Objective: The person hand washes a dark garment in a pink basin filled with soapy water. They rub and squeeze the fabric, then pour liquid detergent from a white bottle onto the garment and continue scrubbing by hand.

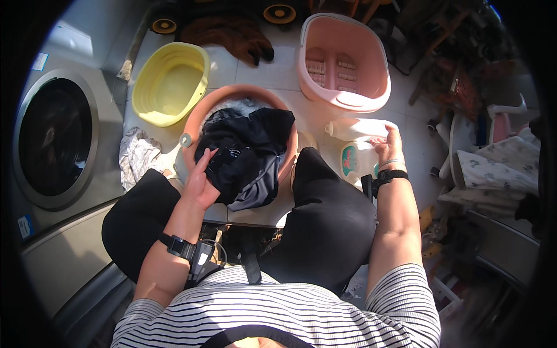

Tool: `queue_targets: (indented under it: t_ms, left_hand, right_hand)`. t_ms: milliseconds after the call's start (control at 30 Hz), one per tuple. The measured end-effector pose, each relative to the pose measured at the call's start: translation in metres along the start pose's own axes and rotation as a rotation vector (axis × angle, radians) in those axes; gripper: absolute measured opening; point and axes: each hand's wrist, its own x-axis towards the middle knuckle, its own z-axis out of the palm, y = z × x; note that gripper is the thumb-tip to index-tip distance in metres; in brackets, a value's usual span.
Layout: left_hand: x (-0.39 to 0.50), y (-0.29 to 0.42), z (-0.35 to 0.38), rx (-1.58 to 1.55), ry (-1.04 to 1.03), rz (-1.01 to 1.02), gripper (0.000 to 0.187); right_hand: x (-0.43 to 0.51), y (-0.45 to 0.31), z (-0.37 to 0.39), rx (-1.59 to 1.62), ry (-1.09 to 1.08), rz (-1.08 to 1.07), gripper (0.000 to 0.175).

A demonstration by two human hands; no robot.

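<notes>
Between my knees stands a round orange-pink plastic basin [240,90] holding sudsy water and dark wet clothing [256,148]. My left hand [203,182] is at the basin's near left side, its fingers on a fold of the dark cloth, which bears a whitish wet patch. Off to the right, my right hand [388,145] grips the base end of a white plastic bottle [361,129], which lies tilted on its side with its neck pointing left. Just below that bottle is a larger translucent jug [363,158] with a green and red label.
A yellow basin [172,82] is at the upper left, a pink foot-bath tub [343,56] at the upper right. Crumpled pale cloth [139,154] lies near my left knee, beside a front-loading washing machine [56,137]. Brown cloth [226,35] lies beyond. Patterned white fabric [500,167] is at right.
</notes>
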Motion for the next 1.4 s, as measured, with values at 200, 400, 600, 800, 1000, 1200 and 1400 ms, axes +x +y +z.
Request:
queue_targets:
  t_ms: [200, 400, 600, 800, 1000, 1200, 1400]
  left_hand:
    - [-0.006, 0.001, 0.010, -0.015, -0.064, 0.012, 0.041]
    - [-0.015, 0.005, 0.024, -0.028, -0.202, 0.021, 0.039]
    - [-0.031, 0.012, 0.036, -0.043, -0.269, -0.002, 0.040]
    - [-0.055, 0.034, 0.053, 0.056, -0.381, -0.030, 0.043]
    - [-0.056, 0.061, 0.066, 0.200, -0.399, 0.065, 0.037]
    - [-0.017, 0.057, 0.066, 0.055, -0.230, 0.087, 0.043]
    - [-0.029, 0.033, 0.077, -0.038, -0.169, 0.092, 0.050]
  right_hand:
    - [-0.101, -0.064, -0.001, 0.102, -0.164, -0.063, 0.053]
    - [-0.261, -0.151, 0.001, 0.114, -0.838, -0.252, 0.051]
    - [-0.381, -0.123, 0.037, 0.135, -1.318, -0.160, 0.049]
    - [-0.390, 0.027, 0.092, -0.320, -1.069, -0.520, 0.037]
    - [-0.350, 0.102, 0.121, -0.633, -1.019, -0.905, 0.038]
    - [-0.370, 0.128, 0.133, -0.504, -0.785, -1.335, 0.027]
    - [-0.364, 0.152, 0.146, -0.637, -0.668, -1.467, 0.019]
